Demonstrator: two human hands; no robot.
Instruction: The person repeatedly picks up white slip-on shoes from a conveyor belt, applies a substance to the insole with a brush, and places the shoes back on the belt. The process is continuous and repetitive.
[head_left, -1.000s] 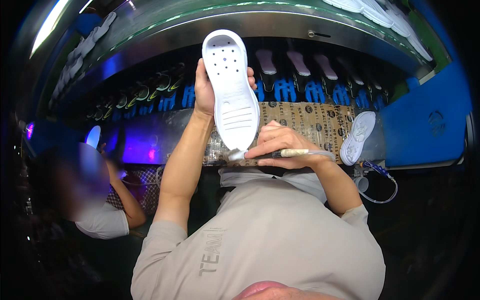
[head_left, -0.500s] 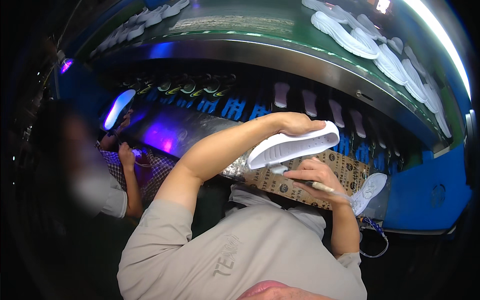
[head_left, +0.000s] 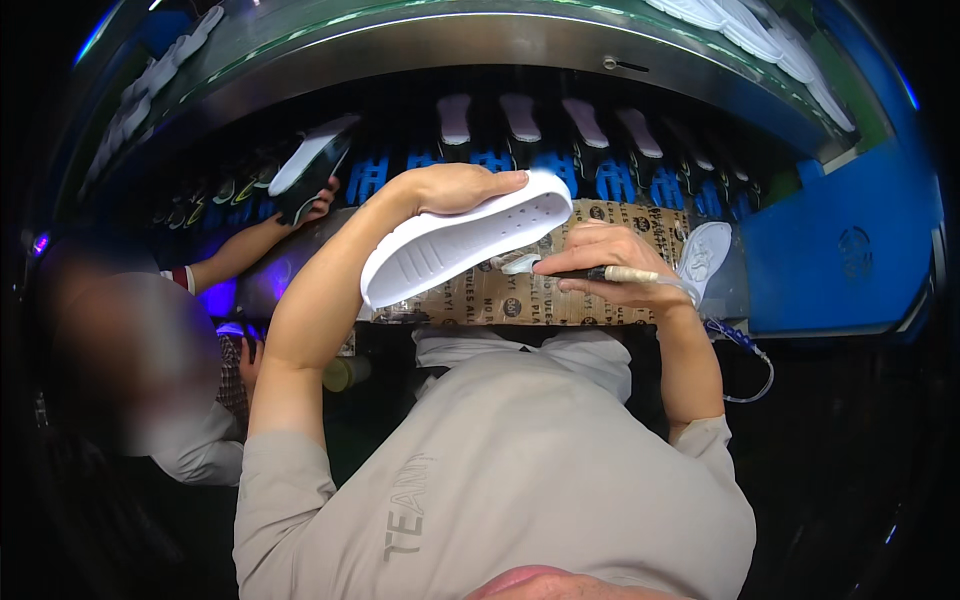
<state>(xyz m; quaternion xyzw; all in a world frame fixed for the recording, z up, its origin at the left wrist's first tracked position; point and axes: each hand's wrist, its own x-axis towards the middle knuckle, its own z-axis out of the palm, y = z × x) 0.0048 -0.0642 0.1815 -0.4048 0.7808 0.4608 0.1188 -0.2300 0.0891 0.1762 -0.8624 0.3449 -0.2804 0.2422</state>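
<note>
My left hand (head_left: 455, 188) grips a white shoe sole (head_left: 460, 250), held sideways above the bench with its ribbed tread toward me. My right hand (head_left: 600, 265) pinches a slim pen-like brush tool (head_left: 590, 273), pale at its handle end. The tool's tip sits at the sole's lower edge, beside a white blob. A thin cable runs from the tool down past my right wrist.
A brown printed cardboard sheet (head_left: 560, 300) covers the bench. A white sneaker (head_left: 705, 255) lies at its right end. Behind runs a conveyor with soles on blue holders (head_left: 520, 120). To my left a co-worker's hand (head_left: 320, 200) holds a black-and-white shoe (head_left: 305, 165). A blue panel (head_left: 840, 240) stands at the right.
My left hand has turned the white sole from upright to lying sideways and lowered it. My right hand has brought the tool's tip up to the sole's edge. The view itself shifted.
</note>
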